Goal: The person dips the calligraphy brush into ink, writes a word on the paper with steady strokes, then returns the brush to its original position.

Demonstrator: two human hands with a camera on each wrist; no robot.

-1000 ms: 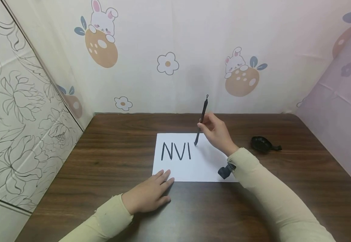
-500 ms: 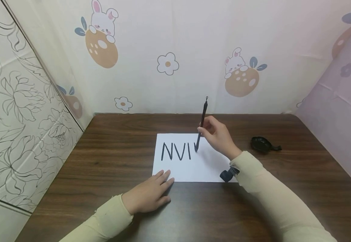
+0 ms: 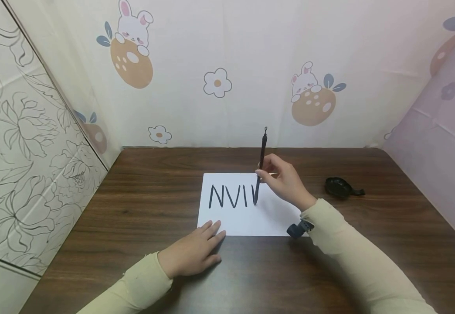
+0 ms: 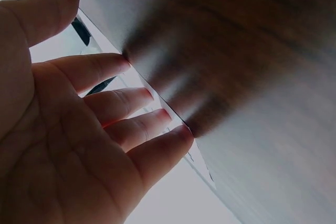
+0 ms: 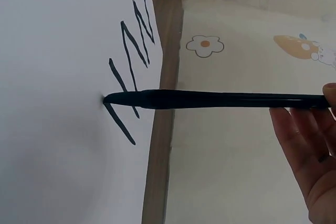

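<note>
My right hand [image 3: 284,181] pinches a dark writing brush [image 3: 261,152] by its shaft, held nearly upright. In the right wrist view the bristle tip of the brush [image 5: 131,98] touches the white paper [image 5: 63,129] at the lower end of a fresh black stroke [image 5: 121,124]. Black strokes reading "NVI" [image 3: 229,196] stand to the left of that stroke on the paper [image 3: 243,222]. My left hand [image 3: 194,250] lies flat with spread fingers, fingertips resting on the paper's lower left corner; the left wrist view shows its palm [image 4: 68,140] and extended fingers.
A small black dish with a short handle [image 3: 339,187] sits on the brown wooden table [image 3: 141,209], right of the paper. A patterned curtain [image 3: 251,56] hangs behind the table's back edge. A dark wrist device [image 3: 299,229] is strapped below the right sleeve.
The right hand and brush have moved down the paper, drawing a downward stroke to the right of "NVI". The left hand has stayed in place.
</note>
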